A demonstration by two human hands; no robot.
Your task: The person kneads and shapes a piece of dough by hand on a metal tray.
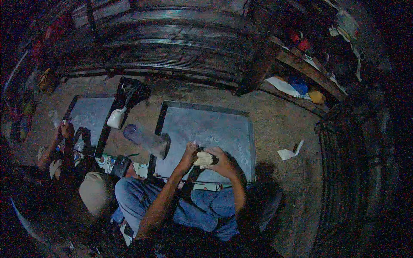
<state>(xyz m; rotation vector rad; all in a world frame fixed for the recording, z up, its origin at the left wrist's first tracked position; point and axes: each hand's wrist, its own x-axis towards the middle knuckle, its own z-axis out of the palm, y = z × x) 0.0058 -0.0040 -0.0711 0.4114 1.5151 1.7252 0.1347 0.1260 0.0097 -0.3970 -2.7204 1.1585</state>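
A pale lump that looks like dough [204, 159] is held between my two hands, above the near edge of a large flat metal tray [232, 122]. My left hand [189, 155] is closed on the left side of the lump. On its other side, my right hand [220, 163] curls its fingers round the top and right. The tray surface carries white powdery smears. A long cylindrical container [147, 142], see-through at its far end, lies tilted across the tray's left edge.
At left, another person's hands [64, 129] work beside a second tray [92, 109]. A white bag [116, 118] and a dark bag [131, 91] stand between the trays. A small white packet [289, 153] lies on the floor at right, near a wooden shelf [301, 62].
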